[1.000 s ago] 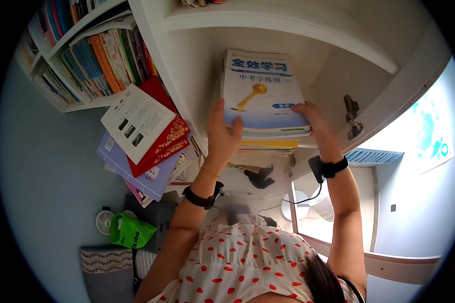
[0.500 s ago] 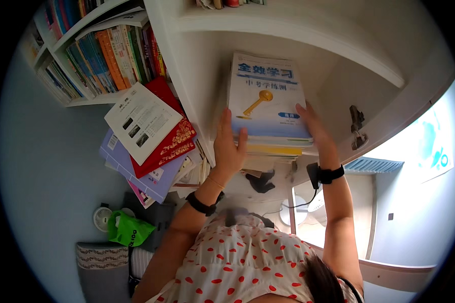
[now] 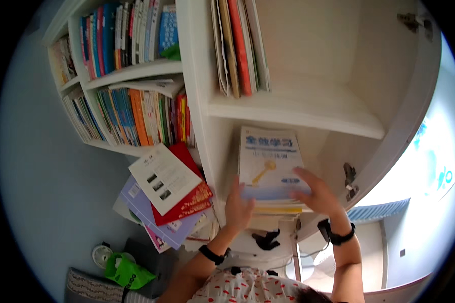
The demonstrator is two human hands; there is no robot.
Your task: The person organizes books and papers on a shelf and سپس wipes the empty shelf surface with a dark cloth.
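Observation:
A stack of workbooks (image 3: 270, 174) lies flat on the lower shelf of a white cabinet. Its top one has a pale blue and white cover with a golden key; a yellow edge shows beneath. Beside the stack's near left corner is my left hand (image 3: 239, 206), thumb and fingers apart, the fingertips along its side. My right hand (image 3: 317, 192) is at the near right corner, its fingers spread and slightly blurred over the cover's edge. Neither hand is closed round the books. Black bands circle both wrists.
Upright books and folders (image 3: 240, 48) stand on the shelf above. To the left, a bookcase (image 3: 131, 70) holds several rows. A loose pile with a red folder (image 3: 187, 199) sits below it. The cabinet's metal hinge (image 3: 350, 181) sticks out at right. A green bag (image 3: 129, 272) lies lower left.
The view has tilted up, showing more of the upper shelf, and the stack appears lower. My right hand has gone from the stack's side to its near corner, fingers spread wider.

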